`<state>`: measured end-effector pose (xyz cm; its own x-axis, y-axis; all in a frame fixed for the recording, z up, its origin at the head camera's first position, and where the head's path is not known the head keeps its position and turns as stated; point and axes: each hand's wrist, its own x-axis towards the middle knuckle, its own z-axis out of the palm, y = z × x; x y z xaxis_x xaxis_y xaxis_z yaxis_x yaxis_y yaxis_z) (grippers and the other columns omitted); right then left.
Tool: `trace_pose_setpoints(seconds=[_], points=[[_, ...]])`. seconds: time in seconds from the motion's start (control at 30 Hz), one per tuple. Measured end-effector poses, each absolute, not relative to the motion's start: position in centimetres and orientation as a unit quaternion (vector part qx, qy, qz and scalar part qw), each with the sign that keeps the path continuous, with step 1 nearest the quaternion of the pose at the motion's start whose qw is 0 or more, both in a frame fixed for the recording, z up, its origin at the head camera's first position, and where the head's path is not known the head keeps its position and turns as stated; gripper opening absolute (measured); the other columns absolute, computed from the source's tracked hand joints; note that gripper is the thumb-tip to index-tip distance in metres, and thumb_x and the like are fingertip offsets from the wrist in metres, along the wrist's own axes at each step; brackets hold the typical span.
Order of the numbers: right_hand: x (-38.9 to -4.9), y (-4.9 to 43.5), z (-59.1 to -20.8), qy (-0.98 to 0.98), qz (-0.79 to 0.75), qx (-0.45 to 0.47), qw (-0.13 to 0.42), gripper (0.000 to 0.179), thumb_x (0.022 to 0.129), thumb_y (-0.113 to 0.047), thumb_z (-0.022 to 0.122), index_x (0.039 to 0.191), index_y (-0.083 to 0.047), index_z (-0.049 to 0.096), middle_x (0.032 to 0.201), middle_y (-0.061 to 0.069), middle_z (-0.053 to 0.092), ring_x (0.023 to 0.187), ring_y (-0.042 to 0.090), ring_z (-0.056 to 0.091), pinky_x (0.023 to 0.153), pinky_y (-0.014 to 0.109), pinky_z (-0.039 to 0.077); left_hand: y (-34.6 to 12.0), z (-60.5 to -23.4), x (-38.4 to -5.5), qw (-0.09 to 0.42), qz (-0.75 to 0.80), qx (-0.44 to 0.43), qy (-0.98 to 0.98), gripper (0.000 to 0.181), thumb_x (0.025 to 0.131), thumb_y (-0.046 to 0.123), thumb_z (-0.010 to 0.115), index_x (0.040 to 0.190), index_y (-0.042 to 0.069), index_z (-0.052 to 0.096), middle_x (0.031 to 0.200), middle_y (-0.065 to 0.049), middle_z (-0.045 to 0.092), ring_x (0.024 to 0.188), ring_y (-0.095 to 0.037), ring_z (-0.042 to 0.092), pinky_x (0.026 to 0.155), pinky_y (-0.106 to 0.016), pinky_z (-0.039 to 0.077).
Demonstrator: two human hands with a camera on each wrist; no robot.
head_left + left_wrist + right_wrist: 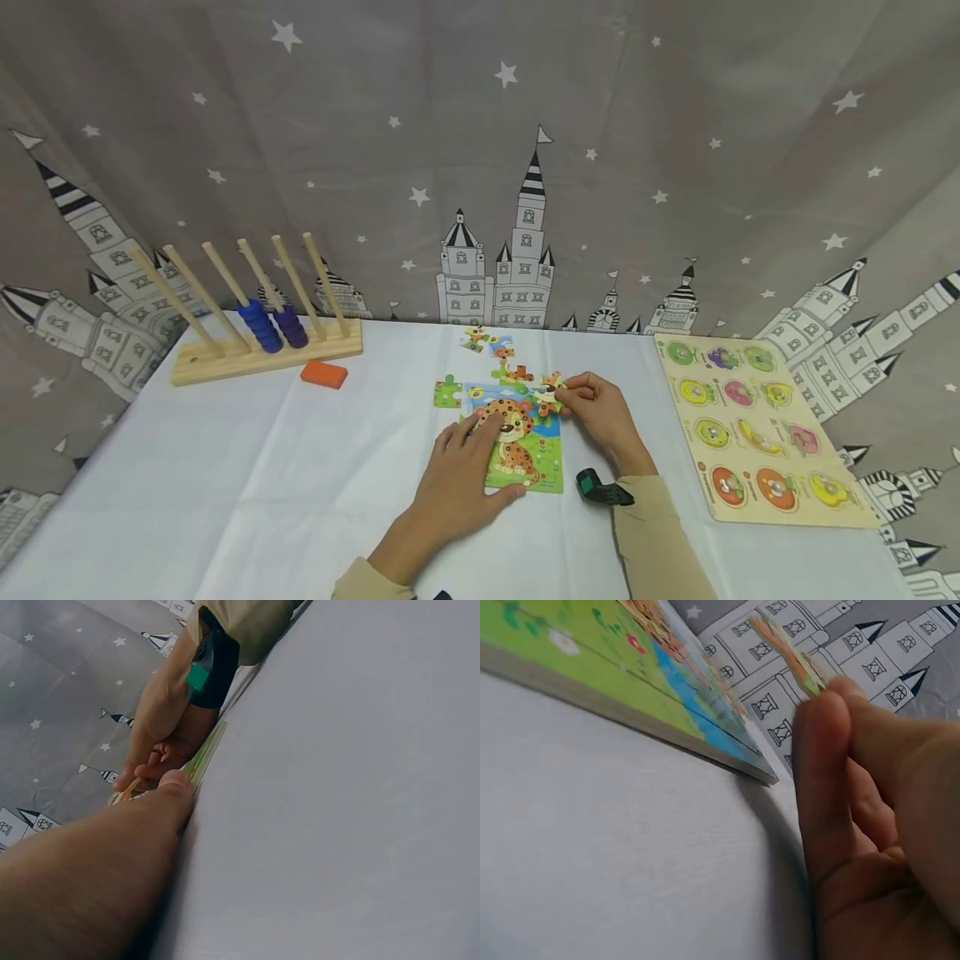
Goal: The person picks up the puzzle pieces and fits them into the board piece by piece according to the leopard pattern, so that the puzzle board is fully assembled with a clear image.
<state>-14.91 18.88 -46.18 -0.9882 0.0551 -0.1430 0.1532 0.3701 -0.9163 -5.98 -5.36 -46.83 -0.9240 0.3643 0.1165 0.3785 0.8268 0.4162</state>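
A leopard jigsaw puzzle board [551, 471] lies on the white cloth, with a spotted leopard on a green and blue scene. My left hand [459, 479] rests across its left side, fingers spread over the picture. At the board's upper right corner my right hand [600, 412] pinches a jigsaw piece [791, 656] between thumb and index finger, tilted and raised off the board in the right wrist view. A green jigsaw piece [447, 392] lies by the upper left corner. More loose pieces [513, 375] lie just beyond the far edge.
At the left stands a wooden peg rack [262, 358] with blue and purple rings on two pegs. An orange-red block [324, 374] lies in front of it. A fruit peg puzzle board [765, 429] lies at the right. Behind the table hangs a grey castle-print curtain [360, 167].
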Motion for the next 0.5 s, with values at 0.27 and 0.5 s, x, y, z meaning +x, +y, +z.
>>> trace_pose_setpoints(seconds=[0.27, 0.5], points=[[-12.2, 16.2, -45.3, 0.829, -0.553, -0.014, 0.081, 0.018, 0.093, -0.013, 0.075, 0.107, -0.002, 0.072, 0.090, 0.008, 0.077, 0.071, 0.012, 0.072, 0.067, 0.024, 0.060, -5.7, -47.0, -6.0, 0.019, -0.233, -0.189, -0.954, 0.106, 0.084, 0.069, 0.068, 0.163, 0.012, 0.026, 0.166, -0.006, 0.036, 0.153, -0.028, 0.034, 0.125, -0.052, 0.026], [-10.9, 14.1, -44.4, 0.895, -0.442, -0.041, 0.050, 0.011, 0.091, -0.016, 0.077, 0.098, -0.008, 0.074, 0.077, -0.002, 0.073, 0.063, 0.007, 0.066, 0.058, 0.021, 0.053, -5.7, -46.8, -5.9, 0.028, -0.232, -0.198, -0.952, 0.101, 0.086, 0.067, 0.066, 0.162, 0.012, 0.027, 0.168, -0.006, 0.032, 0.154, -0.027, 0.032, 0.125, -0.053, 0.027]])
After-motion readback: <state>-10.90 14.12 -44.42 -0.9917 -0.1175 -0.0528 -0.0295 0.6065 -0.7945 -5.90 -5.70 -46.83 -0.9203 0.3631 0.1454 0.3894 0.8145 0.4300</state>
